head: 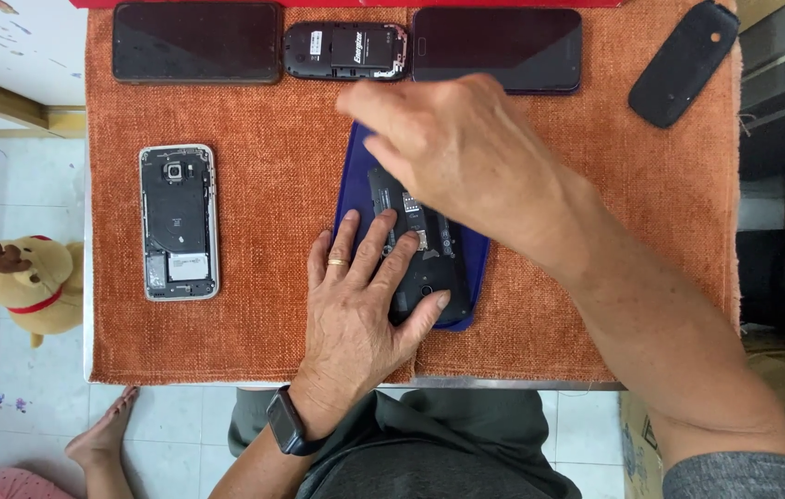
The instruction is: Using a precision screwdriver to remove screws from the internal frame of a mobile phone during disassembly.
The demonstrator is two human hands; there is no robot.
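I saw my left hand [355,305] pressed flat, fingers spread, on the opened black phone [416,268] that lay on its blue cover [351,176] in the middle of the orange cloth [263,333] on the surface; my right hand [453,148] hovered over the top end of it, fingers loosely bent, and I could not tell if they pinched anything; I judged that the bare parts inside could be scratched or bent if the left fingers slid, and the phone could skate on the smooth cover; a small black phone [344,51] at the far edge showed a dark battery with a white label at its left; the silver opened phone [179,222] at left carried a pale rectangular sticker near its bottom
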